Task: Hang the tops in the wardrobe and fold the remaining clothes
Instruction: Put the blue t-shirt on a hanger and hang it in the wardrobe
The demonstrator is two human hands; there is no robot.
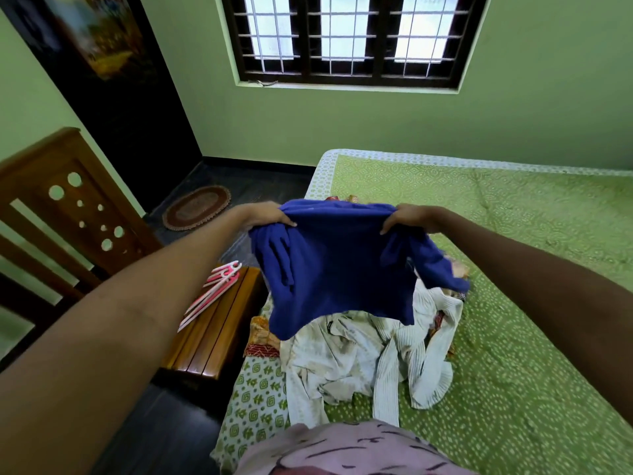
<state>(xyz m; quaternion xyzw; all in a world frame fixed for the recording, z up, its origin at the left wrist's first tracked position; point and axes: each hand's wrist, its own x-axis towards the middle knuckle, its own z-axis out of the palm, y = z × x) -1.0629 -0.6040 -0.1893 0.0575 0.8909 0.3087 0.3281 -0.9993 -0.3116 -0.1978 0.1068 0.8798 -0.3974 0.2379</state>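
Both of our hands have their fingers curled over the top edge of the blue top (337,265): the left hand (270,217) pinches its left corner and the right hand (407,219) its right corner, so neither hand is free. We hold the garment up in the air above the near-left part of the bed (513,269), stretched between the two grips and hanging down toward us over the pile of clothes (370,358).

Its long axis runs from the held edge down to the loose hem, which hangs near the pile; its width runs left to right between our hands. One sleeve droops along the left side and the other trails off to the right. Which face of the garment is toward us we cannot tell.

We judge the task to be at an early stage. Nothing on the bed looks folded: the white and patterned pieces lie crumpled in a heap. The pink hangers (214,291) lie together on the wooden bench (219,334) to the left of the bed, none of them carrying a garment. No wardrobe interior with hung tops shows from here. What is left, as far as we can see, is to hang this top and to sort the whole heap.
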